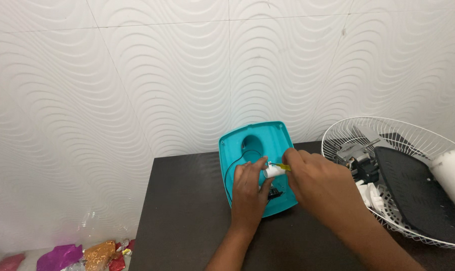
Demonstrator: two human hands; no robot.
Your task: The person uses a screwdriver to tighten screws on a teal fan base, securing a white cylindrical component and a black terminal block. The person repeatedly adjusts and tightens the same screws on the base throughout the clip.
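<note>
Both hands pinched: left hand (248, 193) a small white part (273, 171), right hand (315, 183) a yellow-handled tool (284, 166); slipping could nick the black wire (231, 170).

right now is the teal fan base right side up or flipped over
Flipped over: the teal base shows its hollow inside, with a black wire running across it, while the left hand and right hand work on a small white part.
</note>
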